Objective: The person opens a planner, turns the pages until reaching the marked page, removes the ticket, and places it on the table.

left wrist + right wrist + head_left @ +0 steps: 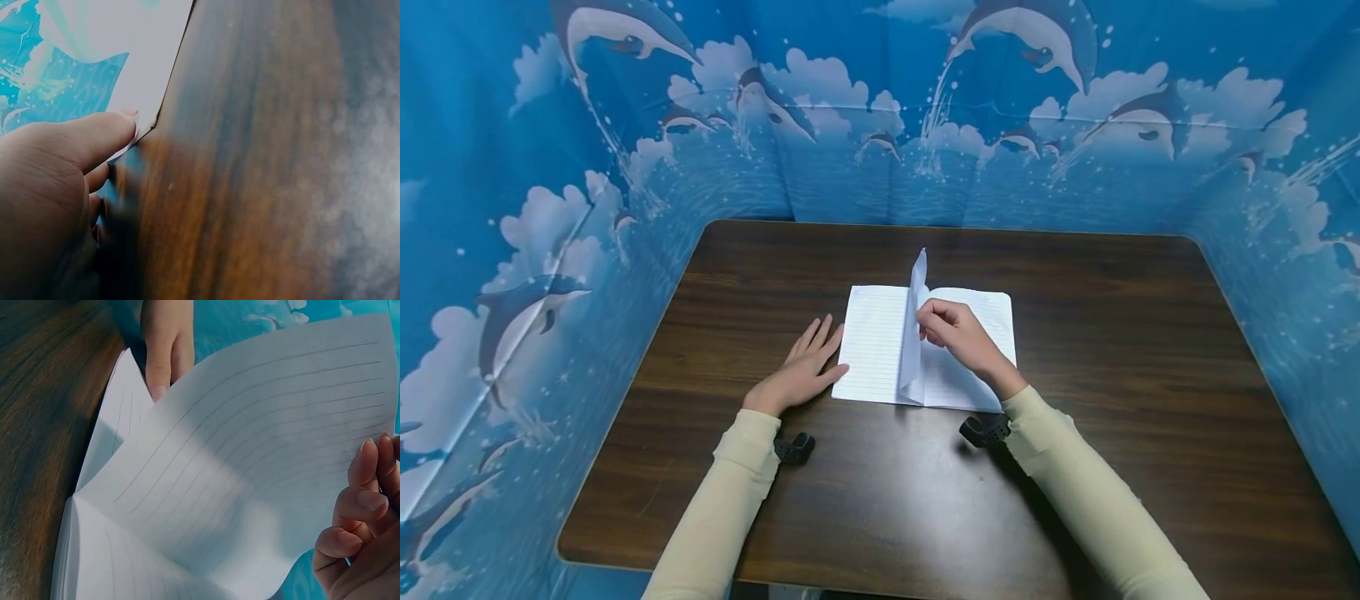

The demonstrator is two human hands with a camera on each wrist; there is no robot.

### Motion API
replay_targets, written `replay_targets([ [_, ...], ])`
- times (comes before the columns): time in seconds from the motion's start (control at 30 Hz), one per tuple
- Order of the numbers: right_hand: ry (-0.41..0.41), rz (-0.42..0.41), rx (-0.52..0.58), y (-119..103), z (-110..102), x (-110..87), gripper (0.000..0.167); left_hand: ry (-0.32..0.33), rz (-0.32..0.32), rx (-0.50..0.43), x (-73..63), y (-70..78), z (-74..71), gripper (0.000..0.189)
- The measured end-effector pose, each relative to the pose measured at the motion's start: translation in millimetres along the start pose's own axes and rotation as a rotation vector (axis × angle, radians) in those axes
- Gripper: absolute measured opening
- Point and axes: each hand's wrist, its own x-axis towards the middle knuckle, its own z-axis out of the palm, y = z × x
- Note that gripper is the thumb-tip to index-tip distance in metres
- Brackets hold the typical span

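Note:
An open notebook with lined white pages lies on the table, and one notebook page stands up near its middle fold. My right hand pinches the outer edge of that page; the right wrist view shows the lifted page bowed, with the curled fingers at its edge. On the left, my left hand rests with fingers spread on the tabletop, its thumb at the notebook's left edge. In the left wrist view that thumb touches the notebook's corner.
The dark wooden table extends around the notebook on every side. A blue curtain printed with dolphins hangs behind it and along both sides. Black wrist devices sit below the cream sleeves.

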Motion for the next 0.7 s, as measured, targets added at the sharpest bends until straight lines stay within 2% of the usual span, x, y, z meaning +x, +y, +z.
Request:
replay_targets([
  [0.2, -0.028, -0.029, 0.008, 1.7, 6.1, 5.2, 0.032, 0.006, 0.018, -0.012, -1.9, -0.6, -1.1, 0.080],
  [0.33, -0.042, -0.042, -0.016, 8.5, 7.7, 1.5, 0.030, -0.004, 0.012, -0.019, -0.9, -1.2, -0.1, 0.078],
  [0.5, -0.056, -0.048, -0.189, 17.0, 13.1, -8.6, 0.019, 0.002, -0.005, -0.037, -1.8, 0.0, -1.0, 0.068],
  [0.6, -0.077, -0.089, -0.320, 22.0, 16.9, -14.5, 0.013, 0.014, -0.016, -0.059, -2.4, 1.9, -2.4, 0.065],
  [0.7, -0.142, -0.146, -0.418, 26.1, 19.5, -18.5, 0.011, 0.024, -0.023, -0.080, -1.9, 2.1, -2.6, 0.066],
])
